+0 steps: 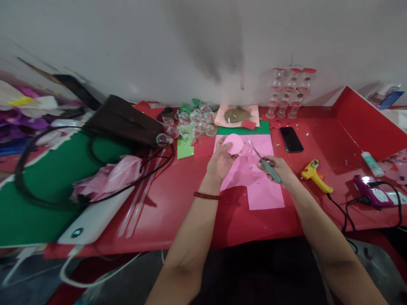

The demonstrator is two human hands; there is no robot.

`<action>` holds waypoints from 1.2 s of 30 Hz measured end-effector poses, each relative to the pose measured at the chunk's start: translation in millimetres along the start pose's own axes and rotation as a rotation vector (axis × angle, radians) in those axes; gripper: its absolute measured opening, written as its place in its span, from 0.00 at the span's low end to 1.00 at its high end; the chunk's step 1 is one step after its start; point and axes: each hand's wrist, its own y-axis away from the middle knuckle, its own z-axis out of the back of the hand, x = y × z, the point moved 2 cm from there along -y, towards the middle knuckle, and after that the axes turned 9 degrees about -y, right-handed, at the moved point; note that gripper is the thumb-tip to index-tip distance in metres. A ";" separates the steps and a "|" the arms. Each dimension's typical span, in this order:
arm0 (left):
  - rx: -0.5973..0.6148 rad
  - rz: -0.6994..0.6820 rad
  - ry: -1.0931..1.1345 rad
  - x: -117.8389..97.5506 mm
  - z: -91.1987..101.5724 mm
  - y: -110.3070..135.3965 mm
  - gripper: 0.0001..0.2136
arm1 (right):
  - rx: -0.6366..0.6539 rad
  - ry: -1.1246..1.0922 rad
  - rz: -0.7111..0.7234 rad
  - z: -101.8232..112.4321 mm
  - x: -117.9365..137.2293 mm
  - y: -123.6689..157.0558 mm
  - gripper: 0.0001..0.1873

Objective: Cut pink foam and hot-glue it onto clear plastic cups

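Note:
A round piece of pink paper (235, 144) is pinched in my left hand (221, 160), thumb on top. My right hand (276, 167) grips a craft knife (271, 170) by its grey-green handle; the thin metal blade points up and left, apart from the disc. Beneath both hands lie sheets of pink paper (265, 197), one with a curved edge, partly over a green sheet (265, 127).
Clear plastic cups (197, 120) cluster at back left. Cup hourglasses (289, 93) stand at the wall. A phone (291, 140), yellow glue gun (316, 176), glue bottle (372, 164) and purple power strip (373, 190) lie right. A white power bank (95, 220) sits left.

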 end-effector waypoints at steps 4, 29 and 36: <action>0.012 -0.006 -0.007 -0.6 1.6 -1.3 0.20 | 0.007 0.020 0.008 -0.6 -0.9 0.7 0.29; 0.240 0.191 -0.267 24.0 -13.5 17.8 0.42 | -0.325 -0.165 0.289 2.9 -3.4 -2.8 0.28; 0.183 0.269 -0.067 30.2 -27.8 23.0 0.17 | -0.313 -0.262 0.336 -0.8 -3.4 -1.2 0.29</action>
